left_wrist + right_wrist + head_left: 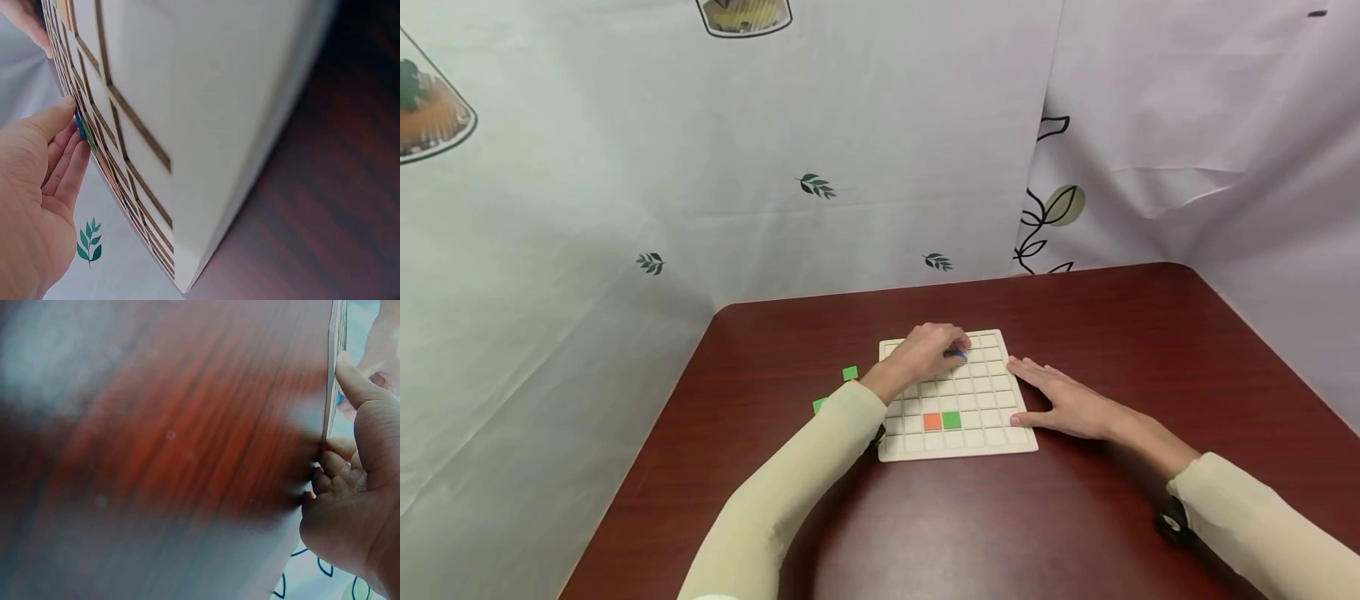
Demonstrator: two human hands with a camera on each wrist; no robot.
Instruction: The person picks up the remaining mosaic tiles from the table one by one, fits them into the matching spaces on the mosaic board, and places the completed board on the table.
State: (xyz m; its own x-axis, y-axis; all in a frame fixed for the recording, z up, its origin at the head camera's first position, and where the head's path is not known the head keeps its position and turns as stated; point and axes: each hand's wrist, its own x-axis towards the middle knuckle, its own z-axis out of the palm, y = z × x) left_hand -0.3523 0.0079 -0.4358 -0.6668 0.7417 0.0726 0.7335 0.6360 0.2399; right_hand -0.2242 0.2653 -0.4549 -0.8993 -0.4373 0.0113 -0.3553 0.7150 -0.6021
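Note:
A cream board with a grid of square cells lies on the table. Over its far part, my left hand pinches a small blue tile between thumb and fingers. The left wrist view has this blue tile close against the grid, with green and orange beside it. An orange tile and a green tile sit side by side in cells near the front. My right hand rests at the board's right edge, thumb and fingers spread, fingertips touching the rim.
Left of the board, a loose green tile lies on the dark red table; another green tile is partly covered by the left sleeve. White printed cloth hangs behind the table and along its sides.

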